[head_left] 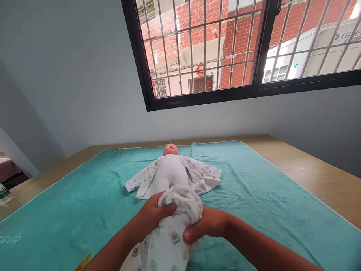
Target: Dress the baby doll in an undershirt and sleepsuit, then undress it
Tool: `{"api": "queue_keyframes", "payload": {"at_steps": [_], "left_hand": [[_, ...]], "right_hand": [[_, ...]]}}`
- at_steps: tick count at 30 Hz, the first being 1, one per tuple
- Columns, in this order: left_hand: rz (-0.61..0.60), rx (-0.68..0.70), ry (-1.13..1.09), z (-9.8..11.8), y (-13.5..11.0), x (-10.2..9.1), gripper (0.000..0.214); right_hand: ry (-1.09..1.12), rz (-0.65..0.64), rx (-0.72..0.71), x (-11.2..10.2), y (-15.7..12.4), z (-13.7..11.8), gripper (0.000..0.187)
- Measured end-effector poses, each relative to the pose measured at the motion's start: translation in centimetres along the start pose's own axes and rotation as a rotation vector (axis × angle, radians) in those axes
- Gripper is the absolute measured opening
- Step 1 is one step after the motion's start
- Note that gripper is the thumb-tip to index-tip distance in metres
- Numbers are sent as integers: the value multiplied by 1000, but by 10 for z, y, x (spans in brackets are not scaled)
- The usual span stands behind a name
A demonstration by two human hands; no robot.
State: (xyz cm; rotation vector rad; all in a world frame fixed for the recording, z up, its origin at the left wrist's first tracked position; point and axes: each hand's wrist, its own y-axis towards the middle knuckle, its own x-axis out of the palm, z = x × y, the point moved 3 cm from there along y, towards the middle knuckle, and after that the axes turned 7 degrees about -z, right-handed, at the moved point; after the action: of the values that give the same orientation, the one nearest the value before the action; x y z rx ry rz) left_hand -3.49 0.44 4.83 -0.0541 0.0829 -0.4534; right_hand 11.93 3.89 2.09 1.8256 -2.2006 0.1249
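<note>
Both my hands hold a bunched white baby garment [168, 246] with small printed animals, its upper end gathered into a thick roll. My left hand [158, 211] grips the roll from the left, thumb lying across the cloth. From the right, my right hand [203, 225] is wrapped round the same cloth, thumb in front. Just beyond lies a baby doll [172, 169] on its back, head away from me, its body white. An open printed baby jacket [204, 174] is spread under and around it, with sleeves out to the sides. The doll's lower part is hidden behind the bundle.
A teal towel [82, 202] covers much of the wooden table [303, 170]. At the left edge stands part of a clear bottle [0, 193] with a green label. A yellow strip [78, 267] lies near my left forearm. Behind the table are a wall and a barred window [201, 44].
</note>
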Motion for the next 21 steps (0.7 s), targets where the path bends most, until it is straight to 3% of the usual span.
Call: {"api": "queue_keyframes", "payload": {"at_steps": [3, 5, 8, 12, 13, 15, 18, 21], "left_hand": [[-243, -94, 7, -5, -12, 2, 57], [-305, -146, 19, -10, -18, 3, 52], [-159, -81, -151, -16, -21, 3, 46], [70, 20, -405, -22, -22, 2, 49], [76, 15, -400, -23, -23, 4, 49], [35, -8, -339, -24, -25, 8, 52], [-146, -46, -149, -23, -29, 16, 59], [-170, -95, -16, -21, -34, 21, 51]], "right_hand": [[132, 111, -86, -6, -7, 8, 56], [193, 142, -87, -6, -9, 16, 56], [182, 178, -71, 1, -10, 22, 53], [41, 38, 67, 16, -10, 20, 65], [15, 32, 85, 17, -10, 18, 67], [10, 146, 36, 12, -11, 15, 64], [109, 340, -87, 4, -11, 16, 48], [218, 321, -134, 8, -11, 24, 45]]}}
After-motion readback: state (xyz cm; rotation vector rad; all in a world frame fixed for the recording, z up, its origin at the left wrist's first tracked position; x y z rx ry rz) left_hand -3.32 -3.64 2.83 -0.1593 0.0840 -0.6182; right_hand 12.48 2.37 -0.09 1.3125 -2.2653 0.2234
